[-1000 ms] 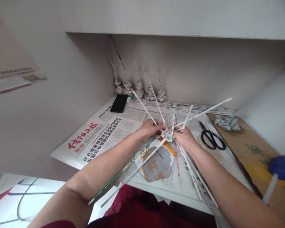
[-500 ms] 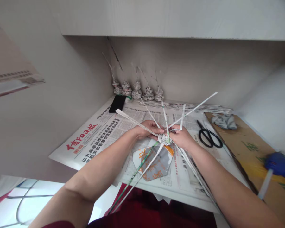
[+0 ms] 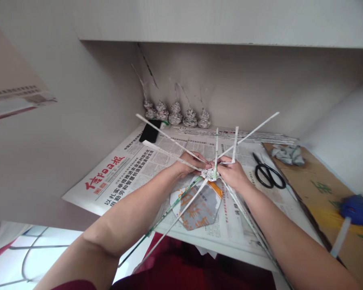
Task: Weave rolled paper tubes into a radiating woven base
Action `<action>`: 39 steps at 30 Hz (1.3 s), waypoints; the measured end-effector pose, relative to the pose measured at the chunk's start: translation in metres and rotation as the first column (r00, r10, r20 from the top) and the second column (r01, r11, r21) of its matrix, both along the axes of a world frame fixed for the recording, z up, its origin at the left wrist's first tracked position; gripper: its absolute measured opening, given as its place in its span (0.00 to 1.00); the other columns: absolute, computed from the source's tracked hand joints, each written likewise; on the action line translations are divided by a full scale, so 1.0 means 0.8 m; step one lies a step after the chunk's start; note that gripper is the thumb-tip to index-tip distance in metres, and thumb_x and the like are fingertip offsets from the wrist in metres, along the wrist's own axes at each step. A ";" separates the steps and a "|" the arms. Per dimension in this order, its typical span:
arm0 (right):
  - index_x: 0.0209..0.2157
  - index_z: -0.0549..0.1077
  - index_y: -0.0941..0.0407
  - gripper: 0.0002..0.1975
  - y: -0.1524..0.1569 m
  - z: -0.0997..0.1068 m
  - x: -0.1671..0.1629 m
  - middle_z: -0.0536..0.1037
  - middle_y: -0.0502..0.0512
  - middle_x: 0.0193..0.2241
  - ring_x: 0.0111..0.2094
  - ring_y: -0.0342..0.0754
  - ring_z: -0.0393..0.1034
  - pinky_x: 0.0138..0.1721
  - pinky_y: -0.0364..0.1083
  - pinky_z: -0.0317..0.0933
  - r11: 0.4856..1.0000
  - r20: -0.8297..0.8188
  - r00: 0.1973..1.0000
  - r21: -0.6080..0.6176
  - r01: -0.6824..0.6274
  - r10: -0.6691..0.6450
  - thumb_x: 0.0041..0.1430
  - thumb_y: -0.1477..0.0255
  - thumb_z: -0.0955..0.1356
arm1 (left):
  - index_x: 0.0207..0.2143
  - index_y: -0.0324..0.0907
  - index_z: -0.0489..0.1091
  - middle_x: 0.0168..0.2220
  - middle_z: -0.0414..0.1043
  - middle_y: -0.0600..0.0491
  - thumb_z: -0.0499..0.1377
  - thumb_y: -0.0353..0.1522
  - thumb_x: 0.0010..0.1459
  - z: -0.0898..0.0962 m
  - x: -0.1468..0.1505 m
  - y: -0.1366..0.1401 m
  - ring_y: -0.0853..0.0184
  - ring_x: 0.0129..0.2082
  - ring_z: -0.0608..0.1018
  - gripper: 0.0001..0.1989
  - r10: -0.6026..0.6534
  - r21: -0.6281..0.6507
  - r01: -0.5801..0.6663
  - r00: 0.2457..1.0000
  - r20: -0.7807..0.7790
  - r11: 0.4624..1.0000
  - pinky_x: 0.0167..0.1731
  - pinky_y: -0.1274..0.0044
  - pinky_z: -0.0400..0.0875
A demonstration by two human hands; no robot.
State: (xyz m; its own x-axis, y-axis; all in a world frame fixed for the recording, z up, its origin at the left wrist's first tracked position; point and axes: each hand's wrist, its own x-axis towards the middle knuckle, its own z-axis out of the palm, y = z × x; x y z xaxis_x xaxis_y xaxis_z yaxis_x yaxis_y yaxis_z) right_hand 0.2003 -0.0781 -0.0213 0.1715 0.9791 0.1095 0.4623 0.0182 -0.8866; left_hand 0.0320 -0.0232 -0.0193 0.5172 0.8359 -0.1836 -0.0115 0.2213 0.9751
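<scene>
While left fingers (image 3: 203, 164) and right fingers (image 3: 225, 162) pinched woven paper piece (image 3: 210, 174), strips (image 3: 216, 153) splayed outward, scissors (image 3: 258, 162) lay right.

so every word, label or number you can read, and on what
"信阳日报": red masthead, newspaper.
"以扎实举措推进农业农村现代化": newspaper headline.
"用勤劳和智慧创造更加美好生活": same headline.
Rest of newspaper: too small.
Orange lettering, grey card: unclear.
Green lettering, cardboard: unclear.
Upper-left sheet: too blurred.
</scene>
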 end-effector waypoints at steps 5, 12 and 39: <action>0.27 0.77 0.54 0.07 -0.003 0.009 -0.005 0.79 0.50 0.27 0.31 0.47 0.71 0.33 0.43 0.59 1.000 0.093 0.995 0.004 0.020 -0.020 0.47 0.71 0.66 | 0.24 0.35 0.72 0.22 0.72 0.53 0.74 0.38 0.28 -0.008 0.001 0.003 0.72 0.21 0.72 0.22 -0.008 0.003 0.008 1.000 0.015 1.000 0.20 0.79 0.69; 0.25 0.74 0.54 0.07 0.000 -0.002 -0.002 0.75 0.48 0.21 0.25 0.45 0.67 0.28 0.42 0.57 0.999 -0.028 1.000 -0.038 0.000 -0.001 0.50 0.67 0.66 | 0.23 0.34 0.73 0.19 0.71 0.54 0.74 0.36 0.30 -0.005 0.000 0.002 0.73 0.19 0.70 0.19 -0.018 0.054 0.018 1.000 -0.004 0.998 0.19 0.80 0.66; 0.39 0.76 0.54 0.19 0.014 0.042 0.066 0.79 0.60 0.36 0.33 0.50 0.74 0.26 0.45 0.65 1.000 -0.717 0.697 0.012 -0.008 0.014 0.61 0.58 0.60 | 0.21 0.35 0.69 0.17 0.70 0.55 0.73 0.31 0.27 0.011 -0.010 0.016 0.73 0.16 0.70 0.18 0.097 0.104 -0.112 0.986 0.134 0.988 0.17 0.81 0.62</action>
